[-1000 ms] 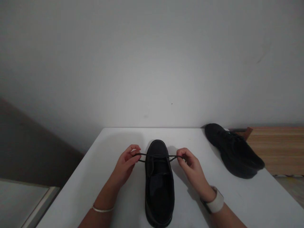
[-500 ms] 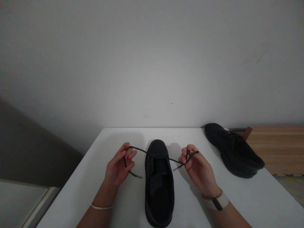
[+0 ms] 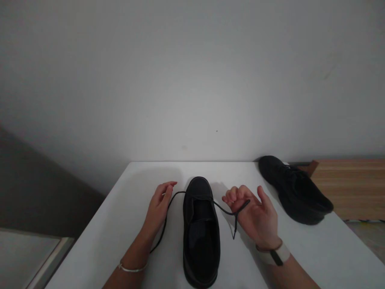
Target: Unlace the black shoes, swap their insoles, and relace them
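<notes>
A black shoe (image 3: 201, 245) stands on the white table with its toe pointing away from me. One shoelace (image 3: 165, 226) runs across its front and hangs out on both sides. My left hand (image 3: 158, 206) is left of the toe, fingers stretched forward, and the lace's left length curves down along its inner side. On the right, my right hand (image 3: 254, 214) is turned palm up, thumb apart and fingers loosely bent. The right length of lace droops loosely before that palm, with a bend near the fingers and its tip hanging down.
A second black shoe (image 3: 294, 190), laced, sits at the right rear edge of the white table (image 3: 120, 224). The grey wall (image 3: 192, 88) rises behind the table. A wood-grain panel (image 3: 351, 188) lies beyond the right side.
Both hands have let go of the lace. Its left length has dropped beside my left hand, which turned inward; the right length sags, and my right hand has opened.
</notes>
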Demonstrator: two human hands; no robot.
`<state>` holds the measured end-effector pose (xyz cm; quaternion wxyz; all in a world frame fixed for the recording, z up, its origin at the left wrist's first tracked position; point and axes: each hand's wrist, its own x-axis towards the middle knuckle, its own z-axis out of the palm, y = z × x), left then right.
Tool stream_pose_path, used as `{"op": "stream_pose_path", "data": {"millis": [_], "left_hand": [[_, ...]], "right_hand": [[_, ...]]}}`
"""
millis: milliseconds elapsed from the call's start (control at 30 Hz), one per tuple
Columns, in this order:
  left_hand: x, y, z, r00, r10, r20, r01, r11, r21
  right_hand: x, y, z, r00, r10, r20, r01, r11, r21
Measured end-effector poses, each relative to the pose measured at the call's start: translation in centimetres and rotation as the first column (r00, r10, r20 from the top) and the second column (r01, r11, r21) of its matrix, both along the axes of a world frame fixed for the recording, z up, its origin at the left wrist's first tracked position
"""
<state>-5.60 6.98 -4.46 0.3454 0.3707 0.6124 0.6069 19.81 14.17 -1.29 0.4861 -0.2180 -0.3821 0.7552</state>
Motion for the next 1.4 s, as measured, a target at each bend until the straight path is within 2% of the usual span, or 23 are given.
{"op": "stream_pose_path", "data": {"millis": [167, 267, 400, 533, 633, 800, 933, 1100, 1400], "left_hand": [[0.7, -0.2, 0.8, 0.988, -0.152, -0.037, 0.149, 0.986, -0.069], [1.1, -0.2, 1.0, 0.974, -0.219, -0.053, 0.215, 0.974, -0.077], [1.1, 0.0, 0.3, 0.960, -0.249, -0.130, 0.243, 0.968, -0.058], [1.1, 0.2, 0.0, 0.946, -0.241, -0.219, 0.245, 0.970, -0.007], [1.2, 0.0, 0.5, 0.940, -0.250, -0.234, 0.264, 0.964, 0.033], [1.4, -0.6, 1.6, 0.935, -0.313, -0.165, 0.325, 0.945, 0.047], [1.6, -0.6, 1.2, 0.925, -0.373, -0.073, 0.373, 0.928, -0.021], [1.8, -0.2, 0.2, 0.945, -0.327, -0.031, 0.323, 0.943, -0.079], [1.9, 0.1, 0.2, 0.951, -0.248, -0.185, 0.237, 0.968, -0.078]], "right_hand": [[-0.6, 0.1, -1.2, 0.942, -0.030, 0.335, -0.008, 0.994, 0.112], [-0.9, 0.0, -2.1, 0.899, -0.047, 0.435, -0.030, 0.985, 0.168], [-1.2, -0.2, -2.7, 0.844, -0.072, 0.532, -0.074, 0.966, 0.249], [-1.4, -0.3, -2.8, 0.814, -0.124, 0.568, -0.083, 0.942, 0.324], [-1.4, -0.3, -2.9, 0.798, -0.176, 0.577, -0.062, 0.927, 0.370], [-1.4, -0.1, -3.2, 0.776, -0.206, 0.596, -0.052, 0.921, 0.386], [-1.7, -0.1, -3.5, 0.771, -0.196, 0.606, -0.054, 0.928, 0.369], [-2.0, 0.0, -3.7, 0.768, -0.192, 0.610, -0.046, 0.935, 0.352], [-2.9, -0.8, -3.3, 0.767, -0.234, 0.597, -0.030, 0.917, 0.398]]}}
